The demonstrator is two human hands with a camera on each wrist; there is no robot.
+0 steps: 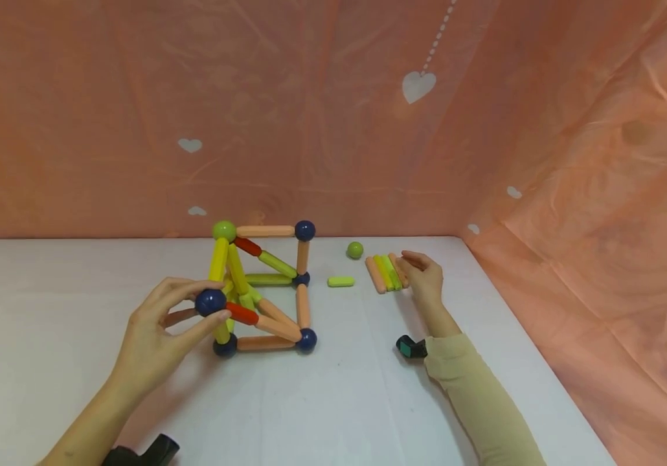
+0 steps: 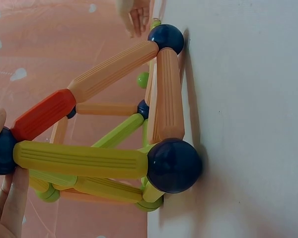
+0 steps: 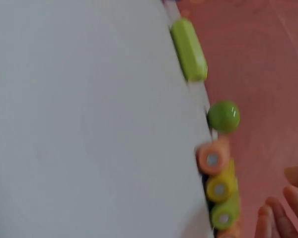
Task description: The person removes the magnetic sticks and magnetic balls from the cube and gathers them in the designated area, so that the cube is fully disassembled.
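Note:
My left hand (image 1: pixel 155 333) pinches a dark blue ball (image 1: pixel 211 302) between thumb and fingers. This ball is a near upper corner of a frame built from sticks and balls. A red stick (image 1: pixel 243 314) and a yellow stick (image 2: pixel 82 159) run from it. Other corners carry a green ball (image 1: pixel 225 230) and several dark blue balls, joined by orange, yellow and green sticks. My right hand (image 1: pixel 425 278) is at the right end of a row of loose orange, yellow and green sticks (image 1: pixel 384 273). In the right wrist view its fingers (image 3: pixel 280 225) are parted, with nothing seen between them.
Between the frame and the row lie a short green stick (image 1: pixel 341 282) and a loose green ball (image 1: pixel 355 250). All stand on a white table (image 1: pixel 333 401). A pink curtain (image 1: pixel 333 116) hangs behind the table and along its right side.

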